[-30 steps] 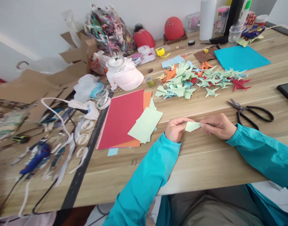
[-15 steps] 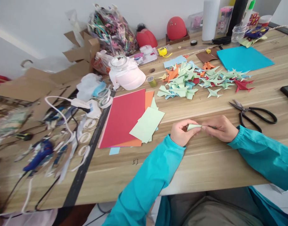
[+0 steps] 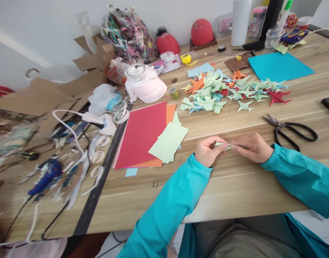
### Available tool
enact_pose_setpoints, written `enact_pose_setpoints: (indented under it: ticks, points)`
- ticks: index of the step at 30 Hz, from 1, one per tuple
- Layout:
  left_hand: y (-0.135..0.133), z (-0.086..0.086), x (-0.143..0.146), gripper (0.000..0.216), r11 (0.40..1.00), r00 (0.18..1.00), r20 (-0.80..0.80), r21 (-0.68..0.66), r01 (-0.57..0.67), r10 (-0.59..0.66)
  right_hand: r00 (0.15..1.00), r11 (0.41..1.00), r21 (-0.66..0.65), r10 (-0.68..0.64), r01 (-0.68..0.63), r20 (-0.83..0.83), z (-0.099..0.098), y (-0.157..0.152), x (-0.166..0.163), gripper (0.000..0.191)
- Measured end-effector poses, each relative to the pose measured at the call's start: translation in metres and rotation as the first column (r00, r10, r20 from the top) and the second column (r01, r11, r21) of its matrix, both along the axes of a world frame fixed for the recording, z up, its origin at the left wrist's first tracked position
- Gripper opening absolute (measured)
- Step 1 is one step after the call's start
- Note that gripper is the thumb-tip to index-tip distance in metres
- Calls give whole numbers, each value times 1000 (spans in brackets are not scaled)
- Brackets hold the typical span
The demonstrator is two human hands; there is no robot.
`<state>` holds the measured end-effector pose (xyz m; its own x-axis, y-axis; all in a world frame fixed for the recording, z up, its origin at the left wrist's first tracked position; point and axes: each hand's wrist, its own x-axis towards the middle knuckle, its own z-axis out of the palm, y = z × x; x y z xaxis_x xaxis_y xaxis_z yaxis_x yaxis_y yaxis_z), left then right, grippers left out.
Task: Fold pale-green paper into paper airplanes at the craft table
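Observation:
Between my two hands is a small folded piece of pale green paper (image 3: 223, 145), narrow and partly covered by fingers. My left hand (image 3: 209, 150) is closed on its left end, the thumb lying along the front. The fingertips of my right hand (image 3: 251, 147) pinch its right end. Left of my hands, pale green sheets (image 3: 169, 142) lie over a red sheet (image 3: 143, 132) and an orange one (image 3: 171, 114). Beyond my hands spreads a pile of folded paper figures (image 3: 211, 89), mostly pale green, with blue, orange and red ones.
Black-handled scissors (image 3: 281, 125) lie open-bladed right of my right hand. Blue paper (image 3: 281, 67) is at the back right. A spool (image 3: 173, 93) and a pink cap (image 3: 149, 86) stand behind the sheets. At left are a blue glue gun (image 3: 47, 177), cords and a power strip (image 3: 106, 125).
My left thumb has shifted along the folded paper, now covering more of its front. Less of the paper shows, and both hands stay in nearly the same place.

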<state>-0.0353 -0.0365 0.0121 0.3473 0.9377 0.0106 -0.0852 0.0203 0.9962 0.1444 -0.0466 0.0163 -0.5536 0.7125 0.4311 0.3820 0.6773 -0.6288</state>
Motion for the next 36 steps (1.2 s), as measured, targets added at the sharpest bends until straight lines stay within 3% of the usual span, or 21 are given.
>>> enact_pose_setpoints:
  ticks: [13, 25, 36]
  points:
    - [5, -4, -2, 23, 999, 999, 35, -47, 2, 0, 999, 996, 79, -48, 46, 25, 1, -2, 1, 24]
    - [6, -5, -2, 24, 1000, 999, 48, -25, 9, -8, 997, 995, 73, -68, 64, 48, 1, -2, 1, 25]
    - [7, 0, -8, 22, 992, 992, 74, -65, 107, -102, 997, 998, 43, -57, 55, 47, 1, -1, 1, 26]
